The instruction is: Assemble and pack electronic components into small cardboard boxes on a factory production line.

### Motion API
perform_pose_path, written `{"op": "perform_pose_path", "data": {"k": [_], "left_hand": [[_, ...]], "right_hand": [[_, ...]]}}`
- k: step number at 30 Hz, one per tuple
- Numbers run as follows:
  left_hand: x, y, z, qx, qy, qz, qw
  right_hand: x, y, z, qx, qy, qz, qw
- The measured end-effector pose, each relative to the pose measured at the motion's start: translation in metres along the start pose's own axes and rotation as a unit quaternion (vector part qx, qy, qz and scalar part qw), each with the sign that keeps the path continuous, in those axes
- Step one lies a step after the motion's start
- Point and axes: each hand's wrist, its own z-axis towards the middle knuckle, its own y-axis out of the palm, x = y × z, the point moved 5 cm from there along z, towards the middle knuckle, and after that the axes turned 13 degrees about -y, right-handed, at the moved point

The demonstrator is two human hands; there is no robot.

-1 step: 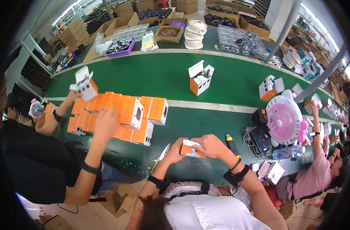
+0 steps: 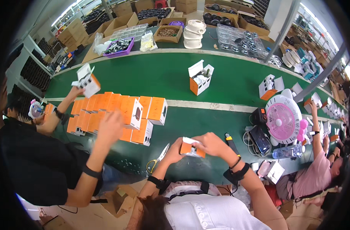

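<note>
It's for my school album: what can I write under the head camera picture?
Left hand and right hand on an orange-and-white box, with yellow-handled scissors and stacked boxes nearby.

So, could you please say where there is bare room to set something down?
On the green strip, either side of the middle open box; and on the table between the stacked orange boxes and the utility knife, beyond the held box. It is crowded at the stack and around the pink fan and bottle.

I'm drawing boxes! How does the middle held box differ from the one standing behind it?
Left hand and right hand hold the near box; the far box stands untouched. Fingers partly cover the near box; the far box shows its open top. Both show orange and white.
</note>
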Motion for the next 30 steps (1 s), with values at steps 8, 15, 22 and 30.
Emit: {"op": "perform_pose_path", "data": {"k": [8, 15, 22, 30], "left_hand": [[0.012, -0.003, 0.004, -0.063, -0.03, -0.075, 0.995], [0.032, -0.005, -0.005, 0.125, -0.101, 0.147, 0.976], [-0.01, -0.021, -0.02, 0.084, -0.173, -0.159, 0.968], [-0.05, 0.005, -0.021, 0.057, -0.247, -0.416, 0.873]], "right_hand": [[0.102, 0.016, 0.008, 0.116, 0.302, 0.366, 0.872], [0.107, 0.051, -0.015, 0.189, 0.322, 0.106, 0.922], [0.055, 0.042, -0.063, 0.38, 0.293, 0.261, 0.838], [-0.009, 0.027, -0.041, 0.259, 0.27, 0.014, 0.927]]}}
